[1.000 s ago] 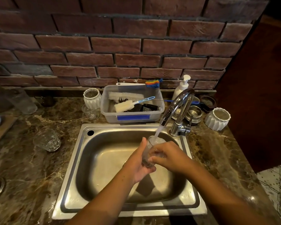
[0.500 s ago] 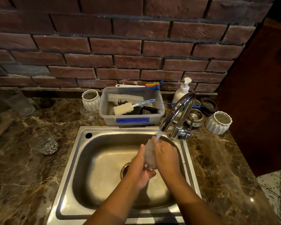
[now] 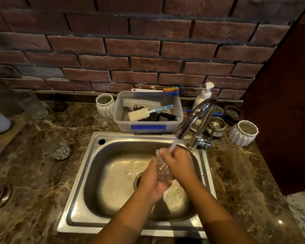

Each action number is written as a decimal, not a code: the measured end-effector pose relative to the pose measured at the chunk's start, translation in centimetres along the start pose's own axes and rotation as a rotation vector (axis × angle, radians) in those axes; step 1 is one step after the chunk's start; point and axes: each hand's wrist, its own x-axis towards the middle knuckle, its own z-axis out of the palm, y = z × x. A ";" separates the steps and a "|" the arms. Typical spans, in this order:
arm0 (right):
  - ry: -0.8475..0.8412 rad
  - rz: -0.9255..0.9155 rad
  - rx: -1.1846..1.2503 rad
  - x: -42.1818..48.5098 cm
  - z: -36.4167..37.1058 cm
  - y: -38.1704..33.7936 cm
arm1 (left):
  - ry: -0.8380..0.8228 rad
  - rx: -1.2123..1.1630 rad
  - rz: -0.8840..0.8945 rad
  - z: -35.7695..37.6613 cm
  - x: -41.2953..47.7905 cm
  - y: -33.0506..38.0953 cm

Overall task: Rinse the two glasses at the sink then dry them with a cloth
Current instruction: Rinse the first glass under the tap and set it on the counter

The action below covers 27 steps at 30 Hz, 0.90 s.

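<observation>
Head view: over the steel sink (image 3: 95, 173) I hold one clear faceted glass (image 3: 163, 169) between both hands, under the water running from the chrome faucet (image 3: 195, 117). My left hand (image 3: 152, 181) cups its base, fingers wrapped around it; my right hand (image 3: 179, 164) grips its upper side, fingers closed on it. The second glass (image 3: 55, 147) stands on the marble table (image 3: 33, 182), well left of the sink.

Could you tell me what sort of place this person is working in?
Most likely a home kitchen or small bar counter: a steel sink set in a marble-look counter, a running tap, and a tub of cleaning brushes against a brick wall.
</observation>
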 end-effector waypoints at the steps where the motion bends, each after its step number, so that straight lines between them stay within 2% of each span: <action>1: 0.002 0.042 0.032 0.4 0.1 0.2 | 0.000 -0.004 0.003 0.1 -0.1 -0.2; 3: 0.028 0.085 0.070 0.7 0.3 0.7 | -0.008 0.003 0.017 0.1 -0.2 -0.4; 6: -0.012 0.128 0.290 0.1 -0.3 0.9 | 0.014 0.049 0.058 -0.2 -0.2 -0.1; 11: -0.368 0.080 0.346 -1.0 -1.1 1.2 | 0.054 0.074 0.069 -1.4 0.2 0.8; 14: -0.472 0.083 0.280 -0.4 -2.1 0.5 | 0.047 0.118 0.075 -1.6 0.2 0.6; 16: -0.453 0.074 0.246 -0.2 -2.3 -0.3 | 0.031 0.125 0.090 -1.5 0.1 0.3; 21: -0.105 0.165 0.147 0.1 -0.6 -0.9 | -0.005 0.089 0.147 -0.3 -0.1 -0.2; 23: -0.037 0.173 0.189 -0.1 -0.4 -0.9 | 0.023 0.115 0.179 -0.3 0.2 -0.3; 25: -0.132 0.122 0.323 -0.7 -0.8 -0.6 | 0.044 0.159 0.197 -0.9 0.5 0.3; 27: -0.339 0.044 0.419 -1.2 -1.0 0.2 | 0.049 0.168 0.201 -1.7 0.8 1.1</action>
